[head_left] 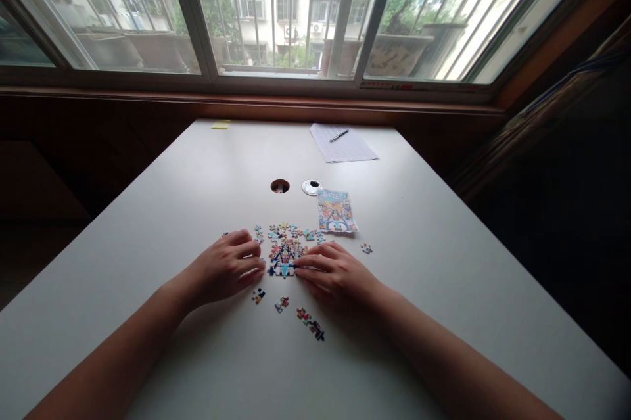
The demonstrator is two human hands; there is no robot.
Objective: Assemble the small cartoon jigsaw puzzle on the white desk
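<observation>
A partly joined jigsaw puzzle [284,259] lies on the white table between my hands, blue and white at its lower edge. My left hand [234,263] rests just left of it, fingers bent and a little apart, with nothing visible in them. From the right, my right hand [338,270] reaches the puzzle's lower right edge. Its fingertips are on a dark jigsaw piece [295,266] there, and the thumb is mostly hidden. Loose jigsaw pieces [280,229] lie above the joined part. Nearer me are a small piece cluster [282,303], another cluster [258,296] and a longer joined strip [310,323].
A printed picture sheet [338,211] lies beyond my right hand, near a round metal cover [312,187] and a cable hole [280,186]. Farther back are paper [342,144], a pen [339,136] and yellow notes [220,125]. Some pieces [366,248] lie at right.
</observation>
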